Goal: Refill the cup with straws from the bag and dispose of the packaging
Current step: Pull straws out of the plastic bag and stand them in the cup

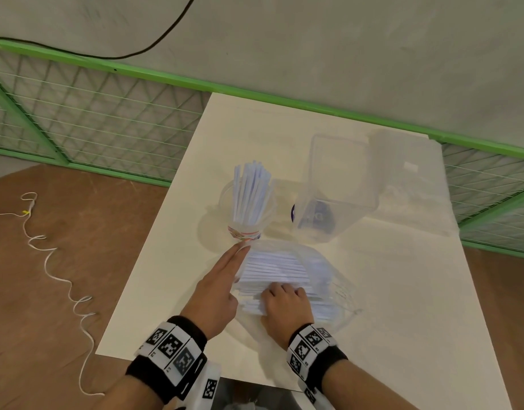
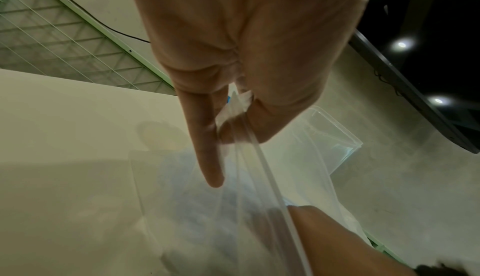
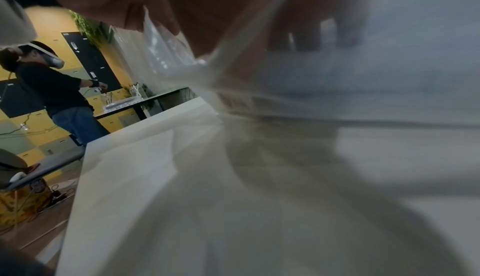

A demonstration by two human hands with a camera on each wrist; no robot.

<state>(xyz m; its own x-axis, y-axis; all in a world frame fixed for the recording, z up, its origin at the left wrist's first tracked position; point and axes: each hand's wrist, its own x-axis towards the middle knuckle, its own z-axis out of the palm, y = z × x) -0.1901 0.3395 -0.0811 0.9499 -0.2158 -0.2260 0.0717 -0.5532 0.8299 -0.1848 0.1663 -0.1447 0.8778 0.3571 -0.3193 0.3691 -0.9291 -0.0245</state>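
Under right hand [image 1: 285,306], bagged straws [image 1: 277,269]

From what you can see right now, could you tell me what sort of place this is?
Probably an indoor data-recording workspace: a white table fenced by green mesh panels, tracking-marker wristbands, and another person wearing a headset at a separate table.

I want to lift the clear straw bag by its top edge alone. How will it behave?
The bag will probably sag: its film is thin and already wrinkles where the left hand pinches its rim. The straws lie loose inside, so they would likely slide toward the low end. It looks light for its size.
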